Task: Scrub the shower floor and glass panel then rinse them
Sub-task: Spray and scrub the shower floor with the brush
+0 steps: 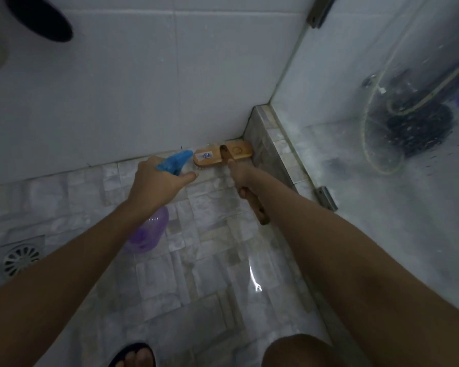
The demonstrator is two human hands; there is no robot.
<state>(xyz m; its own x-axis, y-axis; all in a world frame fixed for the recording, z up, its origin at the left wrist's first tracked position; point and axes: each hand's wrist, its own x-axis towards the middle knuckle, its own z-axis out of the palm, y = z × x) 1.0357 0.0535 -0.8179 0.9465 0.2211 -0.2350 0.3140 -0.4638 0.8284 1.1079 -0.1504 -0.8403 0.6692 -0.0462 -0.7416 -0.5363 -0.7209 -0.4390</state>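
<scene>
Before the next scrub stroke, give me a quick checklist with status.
1. Right hand grips the brush handle: ok.
2. Its head is down on the floor, in the corner against the curb: ok.
3. Left hand holds the spray bottle, nozzle aimed near the brush head: ok.
4. Drain uncovered: ok.
5. Cleaner on that corner: cannot tell.
6. Glass panel clean: not ok, hazy with droplets.
</scene>
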